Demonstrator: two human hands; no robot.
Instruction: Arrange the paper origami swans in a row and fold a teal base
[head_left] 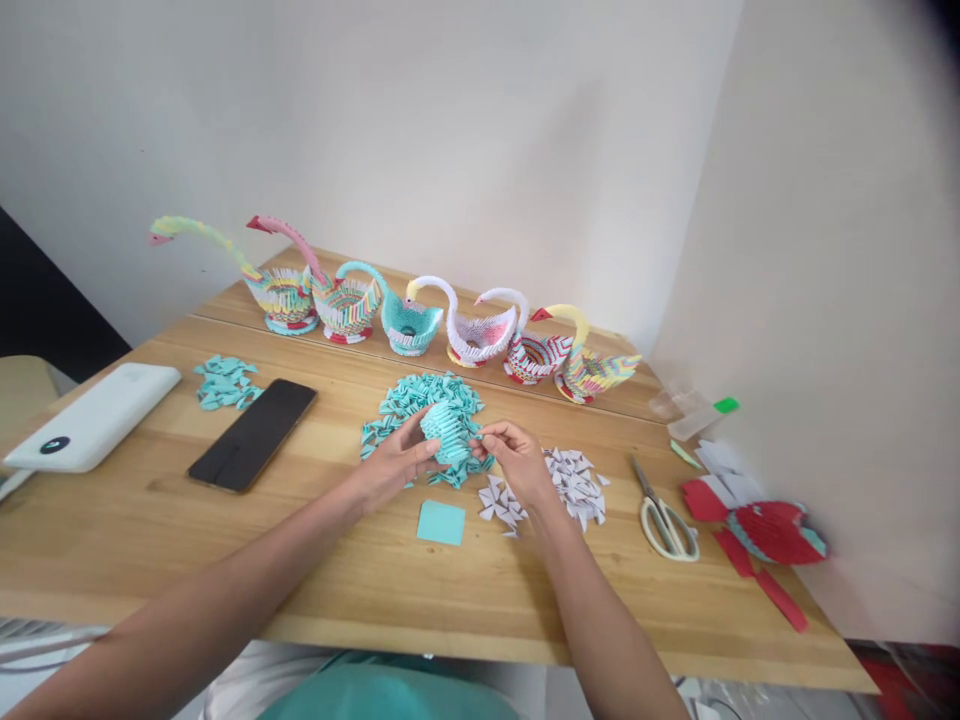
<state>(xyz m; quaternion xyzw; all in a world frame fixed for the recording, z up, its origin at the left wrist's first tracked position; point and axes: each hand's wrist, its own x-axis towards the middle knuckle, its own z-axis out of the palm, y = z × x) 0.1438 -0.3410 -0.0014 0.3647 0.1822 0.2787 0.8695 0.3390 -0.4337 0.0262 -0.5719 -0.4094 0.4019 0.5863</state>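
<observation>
My left hand (403, 455) is closed around the left side of a turquoise assembly of folded paper pieces (448, 430). At its right side my right hand (514, 455) pinches with thumb and index finger what looks like a small turquoise folded paper piece (478, 442), partly hidden by the fingers. Under and behind the hands lies a big pile of turquoise folded pieces (420, 393). White folded pieces (579, 487) are heaped to the right of my right hand, with a smaller group below it. A flat turquoise paper sheet (441, 523) lies in front of the hands.
Several paper swans (409, 325) line the back of the wooden table (337, 590). To the left are a smaller turquoise pile (225, 382), a phone (253, 435) and a white power bank (97, 415) with a cable. Scissors (664, 515) and a red paper model (776, 530) lie right.
</observation>
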